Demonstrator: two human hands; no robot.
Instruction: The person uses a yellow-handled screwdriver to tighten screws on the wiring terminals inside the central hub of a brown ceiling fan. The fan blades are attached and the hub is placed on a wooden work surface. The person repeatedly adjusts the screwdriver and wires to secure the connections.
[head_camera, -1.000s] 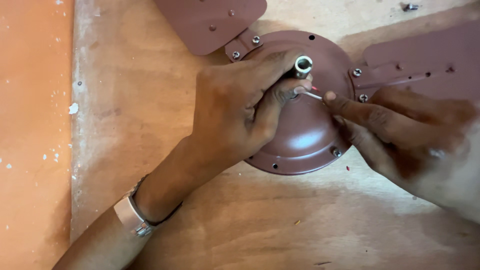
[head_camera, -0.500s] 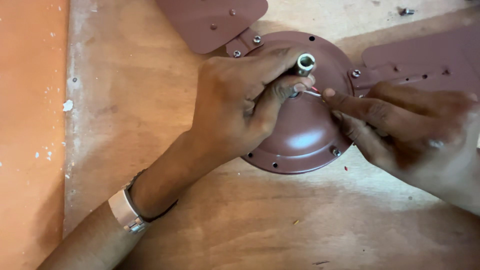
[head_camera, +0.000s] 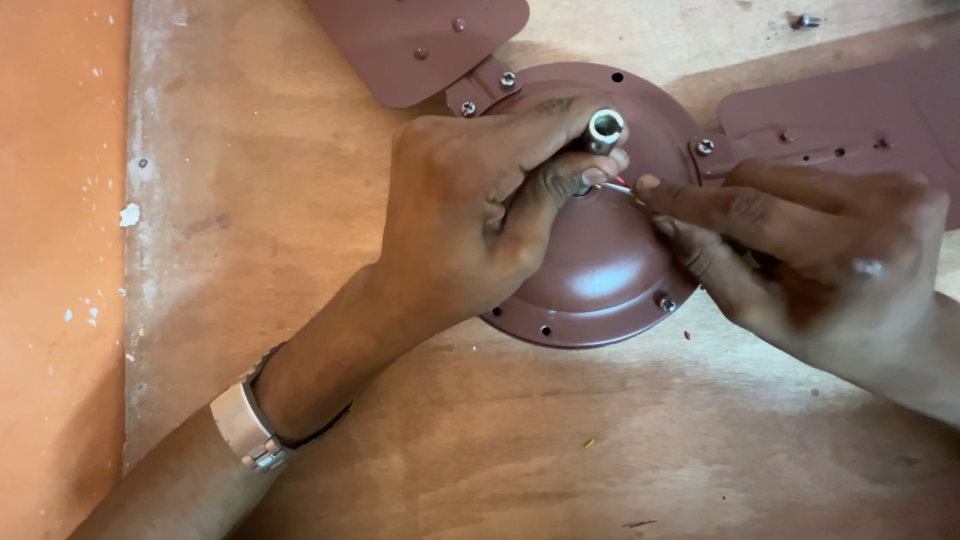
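Resting between both hands, brown fan motor housing.

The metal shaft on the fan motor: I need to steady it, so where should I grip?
Probably pinch the metal shaft on its bare upper sides, coming from above left as the left hand does. It stands upright from the domed housing, with thin wires at its base.

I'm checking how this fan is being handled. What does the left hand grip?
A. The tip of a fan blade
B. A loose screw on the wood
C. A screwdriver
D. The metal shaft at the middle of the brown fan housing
D: the left hand wraps its fingers round the metal shaft that rises from the middle of the brown fan housing.
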